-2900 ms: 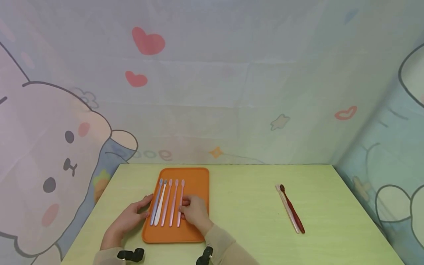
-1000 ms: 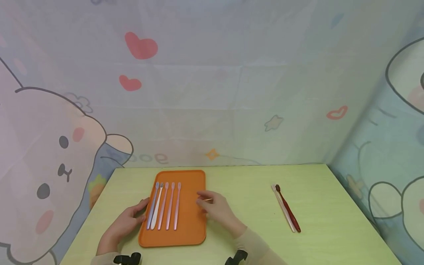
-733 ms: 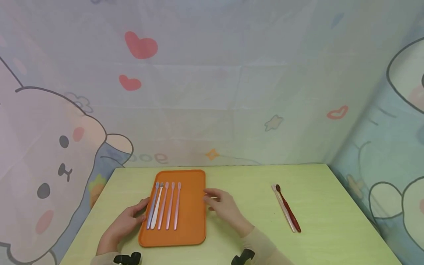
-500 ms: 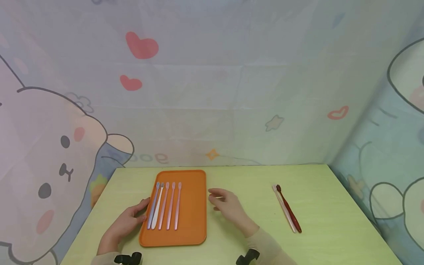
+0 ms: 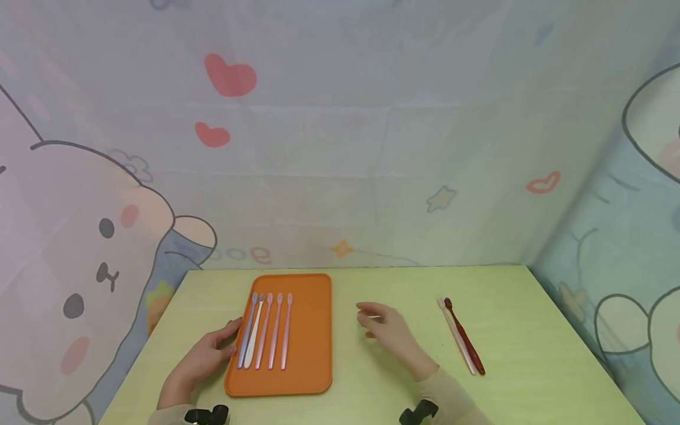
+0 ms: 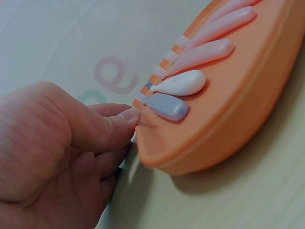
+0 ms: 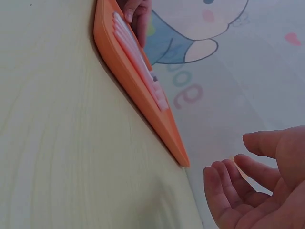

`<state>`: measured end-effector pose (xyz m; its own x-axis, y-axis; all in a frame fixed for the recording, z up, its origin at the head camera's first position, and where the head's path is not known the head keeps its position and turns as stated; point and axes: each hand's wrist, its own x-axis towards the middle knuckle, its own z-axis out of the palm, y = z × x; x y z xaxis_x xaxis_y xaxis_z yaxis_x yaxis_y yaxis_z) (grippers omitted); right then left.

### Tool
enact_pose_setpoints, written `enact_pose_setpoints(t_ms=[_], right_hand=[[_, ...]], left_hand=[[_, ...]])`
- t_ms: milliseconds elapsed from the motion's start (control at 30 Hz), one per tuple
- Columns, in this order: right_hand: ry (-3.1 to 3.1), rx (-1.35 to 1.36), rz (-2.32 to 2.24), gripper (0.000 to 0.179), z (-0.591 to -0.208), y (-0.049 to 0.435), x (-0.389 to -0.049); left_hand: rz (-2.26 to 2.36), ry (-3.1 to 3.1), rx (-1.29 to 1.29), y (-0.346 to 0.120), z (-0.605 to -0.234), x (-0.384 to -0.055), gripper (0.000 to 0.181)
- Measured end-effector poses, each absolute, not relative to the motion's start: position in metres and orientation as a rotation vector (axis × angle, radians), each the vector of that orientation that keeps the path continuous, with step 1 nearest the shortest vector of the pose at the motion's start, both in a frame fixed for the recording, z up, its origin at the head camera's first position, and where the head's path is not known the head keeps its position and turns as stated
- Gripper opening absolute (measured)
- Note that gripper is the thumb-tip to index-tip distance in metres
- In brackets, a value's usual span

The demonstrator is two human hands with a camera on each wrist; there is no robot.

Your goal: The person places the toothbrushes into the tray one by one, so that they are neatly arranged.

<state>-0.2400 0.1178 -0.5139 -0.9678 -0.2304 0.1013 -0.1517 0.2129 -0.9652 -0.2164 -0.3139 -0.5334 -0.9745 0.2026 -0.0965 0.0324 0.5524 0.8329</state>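
An orange tray lies on the table at left of centre in the head view. Side by side on it are a blue-lilac toothbrush, a white toothbrush and three pink toothbrushes. My left hand pinches the tray's left rim, its thumb close beside the blue-lilac handle. Over the table, right of the tray, my right hand hangs with fingers loosely bent and nothing in it. A pale pink toothbrush and a dark red toothbrush lie farther right, heads close together.
The pale green table ends at the back against a cartoon-printed cloth backdrop. Dark wrist devices sit at both sleeves.
My right hand has let go of the rightmost pink toothbrush on the tray and moved right, past the tray's edge. The left hand stays at the tray's left rim.
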Motion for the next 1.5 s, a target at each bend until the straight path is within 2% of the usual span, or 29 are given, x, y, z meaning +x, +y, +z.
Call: enact_pose_setpoints(t_ms=[200,733,1167,1500], right_hand=[[2.424,-0.361,-1.844,0.042,-0.514,0.136,-0.242],[2.345,-0.547,-1.725,0.051,-0.509,0.178,-0.243],[2.220,-0.734,-1.532,0.048,-0.503,0.209,-0.237],[2.252,-0.664,-1.560,0.049,-0.497,0.238,-0.233]], left_hand=[[1.389,2.610,0.194,-0.315,-0.538,-0.217,0.066],[1.371,2.628,0.199,-0.313,-0.535,-0.218,0.066],[1.369,2.615,0.192,-0.315,-0.537,-0.219,0.067],[1.392,2.605,0.201,-0.314,-0.535,-0.219,0.067]])
